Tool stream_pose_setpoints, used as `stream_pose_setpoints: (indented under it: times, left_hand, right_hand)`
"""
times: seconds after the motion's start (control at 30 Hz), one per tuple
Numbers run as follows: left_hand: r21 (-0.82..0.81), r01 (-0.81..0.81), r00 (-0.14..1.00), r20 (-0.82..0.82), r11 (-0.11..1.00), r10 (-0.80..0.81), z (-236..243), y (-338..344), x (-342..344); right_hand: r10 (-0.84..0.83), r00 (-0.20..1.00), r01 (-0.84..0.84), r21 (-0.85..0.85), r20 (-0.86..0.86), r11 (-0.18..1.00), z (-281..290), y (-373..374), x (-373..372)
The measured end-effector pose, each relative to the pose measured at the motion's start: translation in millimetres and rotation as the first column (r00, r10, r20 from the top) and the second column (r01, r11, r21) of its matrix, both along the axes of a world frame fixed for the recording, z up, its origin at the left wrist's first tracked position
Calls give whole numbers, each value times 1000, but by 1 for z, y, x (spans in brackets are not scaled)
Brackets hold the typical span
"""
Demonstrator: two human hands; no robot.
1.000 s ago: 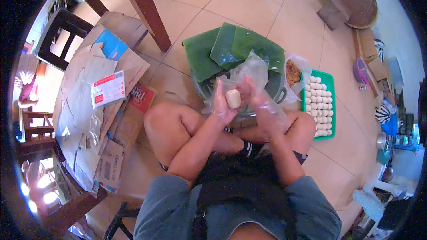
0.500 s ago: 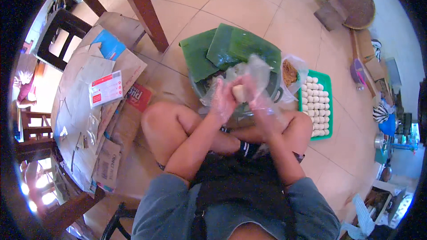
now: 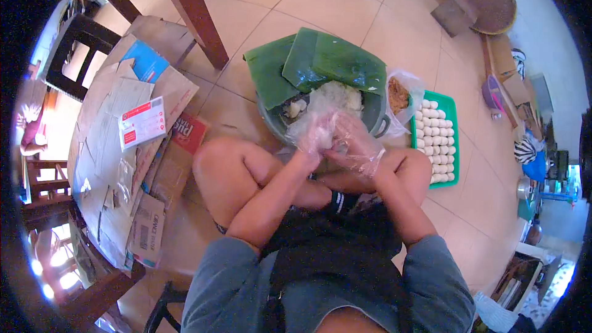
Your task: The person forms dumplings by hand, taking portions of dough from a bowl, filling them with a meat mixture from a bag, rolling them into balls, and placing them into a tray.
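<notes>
Both my hands wear loose clear plastic gloves and meet in front of the grey-green pot [image 3: 382, 124]. My left hand [image 3: 313, 142] curls around a white rice ball [image 3: 325, 140], which shows only in part between the fingers. Pressed against its other side is my right hand [image 3: 356, 143], fingers bent over it. Sticky white rice [image 3: 351, 100] lies in the pot just beyond the gloves. Green banana leaves [image 3: 336, 61] drape over the pot's far side.
Right of the pot, a plastic bag holds brown shredded filling [image 3: 398, 95]. Beside it a green tray [image 3: 455, 124] carries rows of white balls. Flattened cardboard [image 3: 102, 142] spreads at the left with a white-and-red packet [image 3: 143, 124]. A dark wooden post [image 3: 196, 18] stands at far left.
My hands have drawn slightly nearer to me and closed around the white ball, which was more exposed before. Rice in the pot shows more clearly now. The whole view has shifted a little.
</notes>
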State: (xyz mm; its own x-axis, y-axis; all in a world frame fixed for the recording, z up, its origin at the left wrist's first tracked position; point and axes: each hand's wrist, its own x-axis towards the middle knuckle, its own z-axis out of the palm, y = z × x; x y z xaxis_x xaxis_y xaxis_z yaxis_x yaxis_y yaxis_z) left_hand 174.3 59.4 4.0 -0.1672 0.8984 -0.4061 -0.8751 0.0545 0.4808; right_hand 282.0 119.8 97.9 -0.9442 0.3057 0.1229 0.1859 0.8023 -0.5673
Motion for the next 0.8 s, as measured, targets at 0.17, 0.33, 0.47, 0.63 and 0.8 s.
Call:
stream_pose_setpoints:
  times: [0.17,0.33,0.47,0.63,0.8]
  left_hand:
    - [-152,2,1000,-29,988,-6,-2,-3,-15]
    - [69,-87,989,129,994,77,6,4,-26]
    - [37,-150,972,187,988,141,24,4,-14]
    - [-85,-33,977,207,996,50,31,0,-6]
    - [-132,-29,972,227,991,59,-1,2,-14]
  right_hand:
    - [-359,903,134,-640,-236,757,-41,10,13]
    - [-374,895,209,-511,-244,834,-8,-8,10]
    - [-231,971,227,-66,-62,972,10,-31,-5]
    - [-418,892,370,-249,-175,895,-37,-29,-19]
    - [-493,842,267,-624,-220,735,-14,-10,-2]
